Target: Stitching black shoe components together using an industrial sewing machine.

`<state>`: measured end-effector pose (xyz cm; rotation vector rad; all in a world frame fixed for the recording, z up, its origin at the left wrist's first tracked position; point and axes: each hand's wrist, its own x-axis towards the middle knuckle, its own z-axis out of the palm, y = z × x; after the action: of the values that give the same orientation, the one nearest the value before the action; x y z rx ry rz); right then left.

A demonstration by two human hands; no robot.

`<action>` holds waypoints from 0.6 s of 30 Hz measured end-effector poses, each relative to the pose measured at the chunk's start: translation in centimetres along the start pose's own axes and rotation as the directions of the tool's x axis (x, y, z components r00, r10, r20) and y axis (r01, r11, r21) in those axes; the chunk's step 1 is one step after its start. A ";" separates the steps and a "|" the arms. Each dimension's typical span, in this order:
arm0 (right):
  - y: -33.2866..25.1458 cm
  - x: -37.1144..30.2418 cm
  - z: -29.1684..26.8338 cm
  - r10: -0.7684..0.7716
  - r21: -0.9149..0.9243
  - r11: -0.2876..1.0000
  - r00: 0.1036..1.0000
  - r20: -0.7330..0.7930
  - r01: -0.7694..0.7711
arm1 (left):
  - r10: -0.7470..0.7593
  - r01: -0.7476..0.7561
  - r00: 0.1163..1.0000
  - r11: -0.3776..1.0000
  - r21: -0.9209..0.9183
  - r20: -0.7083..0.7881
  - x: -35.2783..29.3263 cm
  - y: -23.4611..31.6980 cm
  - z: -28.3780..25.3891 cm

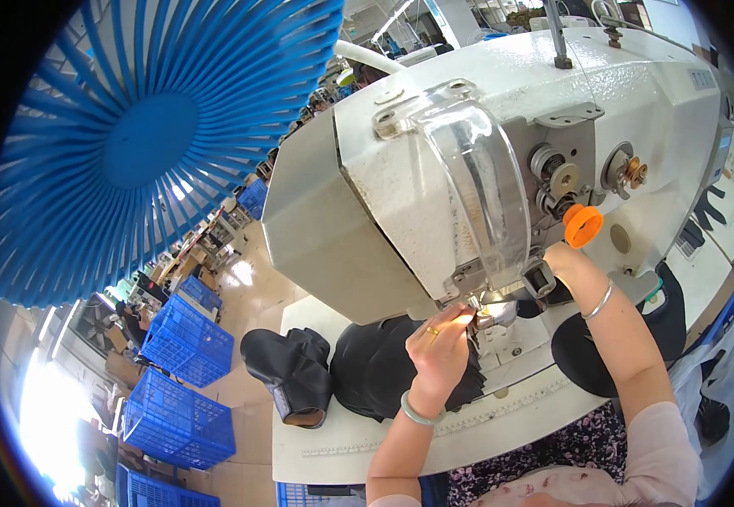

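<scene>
A large white sewing machine (637, 101) fills the middle and right. My left hand (441, 346) is at its needle area, fingers pinched together by the presser foot. Whatever sits between the fingertips is too small to make out. My right hand (560, 258) reaches behind the machine head's lower parts, so its fingers are hidden. Close beside the left hand lies a stack of black leather-like pieces (371, 367). Farther left, a folded black leather-like piece (287, 367) rests on the white table (367, 448). Another black piece (580, 355) lies below the right forearm.
A blue fan guard (149, 139) looms at the upper left. An orange knob (584, 226) juts from the machine above my right hand. Blue plastic crates (177, 418) stand on the floor to the left. A clear plastic bag (726, 372) hangs at the right.
</scene>
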<state>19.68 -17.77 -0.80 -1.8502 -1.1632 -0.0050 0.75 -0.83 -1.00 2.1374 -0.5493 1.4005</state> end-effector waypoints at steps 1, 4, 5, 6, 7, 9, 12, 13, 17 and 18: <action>-0.1 0.2 0.0 -0.001 -0.002 1.000 1.000 0.005 0.001 | -0.008 0.008 1.000 1.000 -0.011 0.006 0.0 -0.1 0.0; -0.3 0.4 -0.2 0.008 -0.008 1.000 1.000 0.015 -0.008 | -0.016 0.016 1.000 1.000 -0.009 0.014 -0.1 -0.2 0.0; -0.4 0.5 -0.2 0.010 -0.013 1.000 1.000 0.015 -0.010 | -0.008 0.008 1.000 1.000 -0.015 -0.004 -0.1 -0.2 0.0; -0.4 0.5 -0.2 0.013 -0.015 1.000 1.000 0.015 -0.013 | 0.003 -0.003 1.000 1.000 -0.013 -0.005 -0.1 -0.2 0.0; -0.5 0.5 -0.2 0.013 -0.021 1.000 1.000 0.016 -0.013 | 0.002 -0.002 1.000 1.000 -0.006 0.011 0.0 -0.2 0.0; -0.5 0.5 -0.1 0.014 -0.032 0.999 1.000 0.016 -0.014 | 0.033 -0.033 0.999 0.999 0.003 -0.005 0.0 -0.2 -0.1; -0.8 0.3 -0.2 0.013 -0.053 0.999 1.000 0.005 -0.013 | 0.077 -0.077 0.997 0.997 0.019 -0.019 0.0 -0.4 0.0; -0.9 0.2 -0.2 0.012 -0.059 0.998 1.000 0.003 -0.012 | 0.095 -0.095 0.995 0.995 0.031 -0.014 0.0 -0.6 0.0; -1.7 -0.4 -0.4 0.000 -0.097 0.995 1.000 -0.015 -0.001 | 0.073 -0.073 0.997 0.997 0.022 -0.003 0.0 -0.6 -0.2; -2.0 -0.6 -0.5 -0.003 -0.111 0.994 1.000 -0.022 0.001 | 0.082 -0.083 0.997 0.995 0.063 0.016 0.0 -0.5 -0.3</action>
<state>18.11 -18.28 0.59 -1.9414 -1.1703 -0.0926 0.83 -0.26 -0.96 2.1980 -0.6121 1.4672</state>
